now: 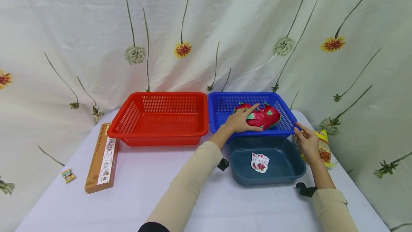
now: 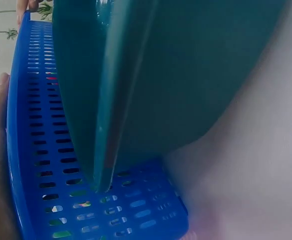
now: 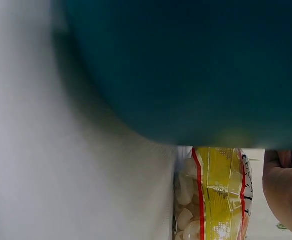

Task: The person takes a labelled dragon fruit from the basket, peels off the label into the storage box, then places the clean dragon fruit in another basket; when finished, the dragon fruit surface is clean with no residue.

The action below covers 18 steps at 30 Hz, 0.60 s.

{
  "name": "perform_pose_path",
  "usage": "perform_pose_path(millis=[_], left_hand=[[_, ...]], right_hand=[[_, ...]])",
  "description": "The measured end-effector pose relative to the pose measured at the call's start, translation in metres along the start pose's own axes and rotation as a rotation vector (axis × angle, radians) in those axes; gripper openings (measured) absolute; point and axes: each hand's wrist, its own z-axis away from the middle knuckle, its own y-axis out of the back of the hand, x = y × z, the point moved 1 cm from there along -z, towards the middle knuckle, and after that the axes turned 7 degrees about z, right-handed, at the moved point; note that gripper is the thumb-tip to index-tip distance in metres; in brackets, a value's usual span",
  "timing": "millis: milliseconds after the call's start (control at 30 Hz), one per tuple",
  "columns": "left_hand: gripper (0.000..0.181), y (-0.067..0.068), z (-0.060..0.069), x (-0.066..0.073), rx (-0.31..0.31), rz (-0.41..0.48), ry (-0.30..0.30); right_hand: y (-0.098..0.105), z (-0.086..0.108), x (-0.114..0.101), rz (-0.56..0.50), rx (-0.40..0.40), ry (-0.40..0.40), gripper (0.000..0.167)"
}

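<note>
Two red dragon fruits (image 1: pixel 264 118) with green-tipped scales lie in the blue basket (image 1: pixel 222 115), toward its right half. Over its front rim reaches my left hand (image 1: pixel 239 120), with thumb and fingers spread at the left of the fruits; contact with them is unclear. My right hand (image 1: pixel 307 141) pinches the basket's front right corner. In front of the basket stands a dark teal tub (image 1: pixel 280 153) holding a few cut-out cards (image 1: pixel 260 163) with dragon fruit pictures. A yellow bag (image 3: pixel 220 195) of pale rounded pieces lies beside the right hand.
A red basket (image 1: pixel 157 140) stands left of the blue one. Beside it a brown pasta box (image 1: pixel 102 156) lies on the white cloth (image 1: pixel 145 192), with a small packet (image 1: pixel 68 175) further left. A flower-patterned curtain (image 1: pixel 244 20) hangs behind.
</note>
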Motion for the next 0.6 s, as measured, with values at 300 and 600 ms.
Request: perform_pose_path(millis=[300, 600], left_hand=[[0.094, 0.006, 0.01, -0.001, 0.014, -0.086, -0.073], [0.08, 0.066, 0.084, 0.0, 0.229, 0.046, -0.04]], right_hand=[[0.0, -0.002, -0.004, 0.103, 0.007, 0.022, 0.05], [0.015, 0.001, -0.017, 0.339, 0.159, 0.191, 0.043]])
